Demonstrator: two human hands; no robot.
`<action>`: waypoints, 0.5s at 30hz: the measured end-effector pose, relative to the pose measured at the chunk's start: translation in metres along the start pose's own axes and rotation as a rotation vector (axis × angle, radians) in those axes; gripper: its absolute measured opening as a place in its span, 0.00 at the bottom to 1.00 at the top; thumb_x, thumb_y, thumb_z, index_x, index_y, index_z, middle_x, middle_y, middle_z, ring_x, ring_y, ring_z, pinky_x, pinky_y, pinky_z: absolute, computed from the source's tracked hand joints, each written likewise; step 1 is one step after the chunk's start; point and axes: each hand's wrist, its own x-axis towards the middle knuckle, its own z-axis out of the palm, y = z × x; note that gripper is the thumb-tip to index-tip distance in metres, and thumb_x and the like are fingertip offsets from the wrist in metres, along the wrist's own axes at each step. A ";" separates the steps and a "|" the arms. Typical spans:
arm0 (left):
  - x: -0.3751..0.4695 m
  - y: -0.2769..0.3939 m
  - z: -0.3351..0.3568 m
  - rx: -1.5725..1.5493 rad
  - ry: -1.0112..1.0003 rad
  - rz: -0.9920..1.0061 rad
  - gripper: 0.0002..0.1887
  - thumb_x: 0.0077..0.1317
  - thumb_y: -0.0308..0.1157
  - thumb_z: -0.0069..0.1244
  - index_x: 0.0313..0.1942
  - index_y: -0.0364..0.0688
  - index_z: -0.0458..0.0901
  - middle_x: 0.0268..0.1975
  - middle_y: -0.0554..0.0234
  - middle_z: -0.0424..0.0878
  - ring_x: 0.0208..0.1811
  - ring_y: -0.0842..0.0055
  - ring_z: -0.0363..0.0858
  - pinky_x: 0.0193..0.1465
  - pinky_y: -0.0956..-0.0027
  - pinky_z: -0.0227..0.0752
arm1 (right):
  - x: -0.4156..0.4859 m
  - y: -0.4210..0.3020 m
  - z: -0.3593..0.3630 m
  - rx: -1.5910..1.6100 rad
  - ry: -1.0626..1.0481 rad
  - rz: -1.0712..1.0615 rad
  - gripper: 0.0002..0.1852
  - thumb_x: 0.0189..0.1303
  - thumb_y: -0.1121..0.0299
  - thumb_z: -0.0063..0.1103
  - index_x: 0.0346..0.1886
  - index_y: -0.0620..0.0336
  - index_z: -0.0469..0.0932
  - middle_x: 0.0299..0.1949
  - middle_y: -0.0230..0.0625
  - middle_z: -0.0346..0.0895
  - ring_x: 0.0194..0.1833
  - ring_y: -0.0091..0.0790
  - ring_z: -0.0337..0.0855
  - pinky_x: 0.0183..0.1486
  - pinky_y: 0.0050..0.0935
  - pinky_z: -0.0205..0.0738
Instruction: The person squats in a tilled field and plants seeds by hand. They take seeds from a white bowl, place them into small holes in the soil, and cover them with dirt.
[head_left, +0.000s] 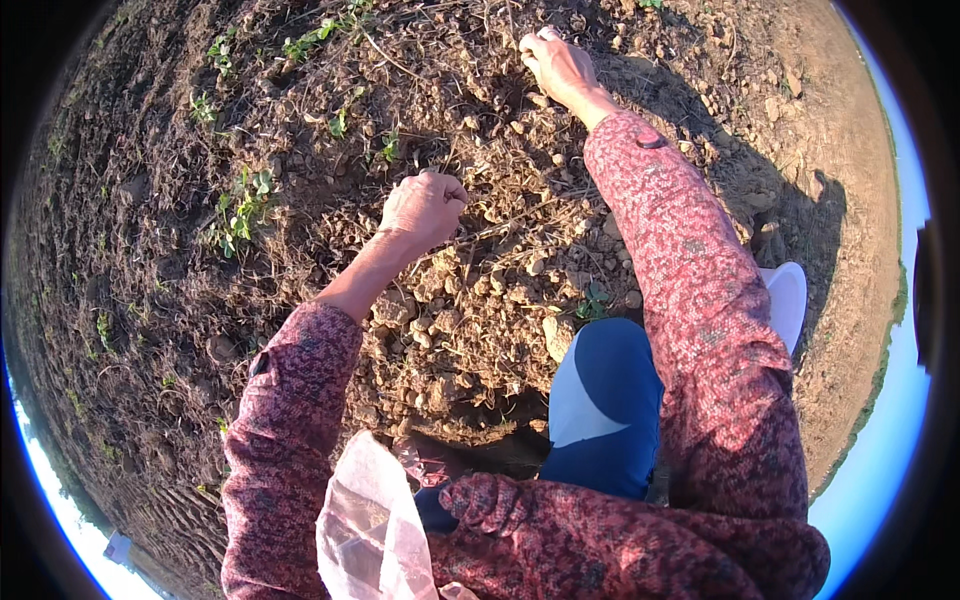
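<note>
My left hand (424, 208) is curled into a loose fist just above the cloddy soil (480, 247) and its dry plant litter, and nothing shows in it. Farther forward and to the right, my right hand (559, 66) reaches down to the ground with bent fingers. Its fingertips are turned away from me, so whether they pinch anything is hidden. Dry stalks and roots lie between the two hands. Small green seedlings (390, 145) grow just beyond my left hand, and a larger leafy plant (244, 210) stands to its left.
A white plastic container (787, 304) shows partly behind my right sleeve, its lower part hidden. My blue-trousered knee (600, 405) rises near a pale clod (558, 337). Sheer pink cloth (371, 517) hangs at my front. Smoother bare soil (832, 135) lies to the right, and my shadow falls there.
</note>
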 end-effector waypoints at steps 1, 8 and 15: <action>0.005 0.007 0.011 0.049 0.051 0.018 0.07 0.58 0.30 0.48 0.33 0.42 0.82 0.28 0.62 0.83 0.27 0.73 0.80 0.34 0.68 0.74 | -0.007 -0.002 -0.012 0.011 -0.020 -0.088 0.06 0.62 0.63 0.51 0.37 0.52 0.74 0.28 0.31 0.71 0.21 0.22 0.70 0.21 0.19 0.69; 0.012 0.032 0.072 -0.172 0.118 0.188 0.09 0.58 0.37 0.53 0.34 0.42 0.82 0.31 0.59 0.83 0.31 0.68 0.82 0.37 0.66 0.74 | -0.098 0.036 -0.100 1.425 -0.403 0.303 0.08 0.61 0.64 0.52 0.38 0.57 0.73 0.30 0.31 0.75 0.28 0.18 0.72 0.18 0.10 0.63; 0.035 0.025 0.084 -0.007 0.053 0.029 0.06 0.54 0.33 0.54 0.32 0.43 0.80 0.26 0.56 0.81 0.29 0.65 0.81 0.35 0.64 0.72 | -0.133 0.086 -0.053 -0.119 -0.394 -0.093 0.06 0.56 0.71 0.55 0.37 0.56 0.78 0.27 0.29 0.65 0.28 0.24 0.65 0.32 0.26 0.64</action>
